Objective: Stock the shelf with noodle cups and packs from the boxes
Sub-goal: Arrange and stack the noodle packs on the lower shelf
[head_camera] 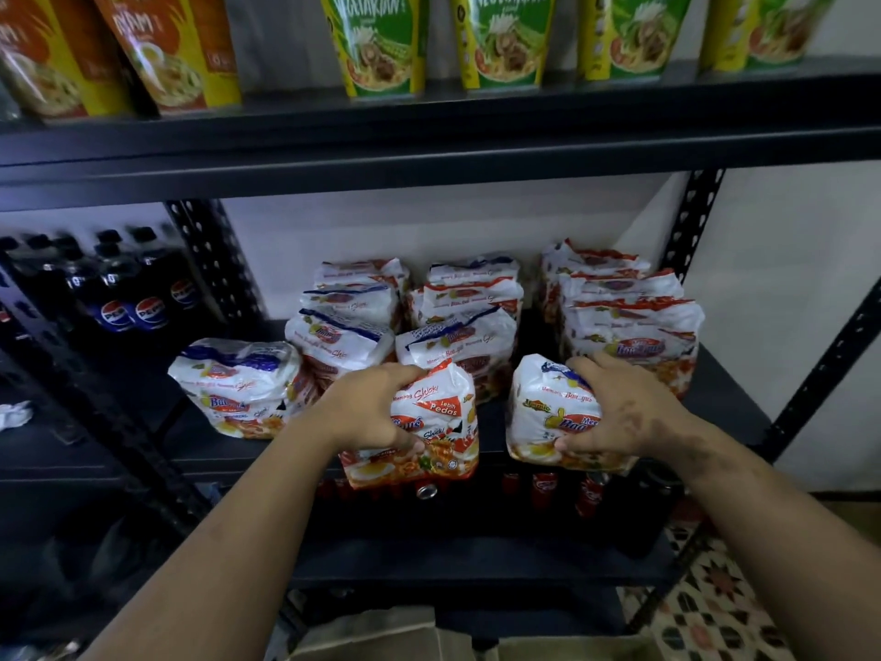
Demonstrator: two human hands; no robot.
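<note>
My left hand point(369, 407) grips a white and red noodle multipack point(438, 436) at the front edge of the dark middle shelf point(724, 388). My right hand point(619, 412) grips a second white noodle pack point(538, 412) with blue trim, just to the right. Behind them stand several rows of similar packs point(457, 322), and one more pack point(238, 388) lies at the left. Green noodle cups point(376, 45) and orange cups point(167, 50) line the upper shelf.
Dark cola bottles point(119, 293) fill the neighbouring shelf at left. Red drink cans point(543, 489) stand on the shelf below. A perforated steel upright point(691, 221) frames the right side. A cardboard box point(381, 636) sits at the bottom edge, above a patterned floor point(715, 613).
</note>
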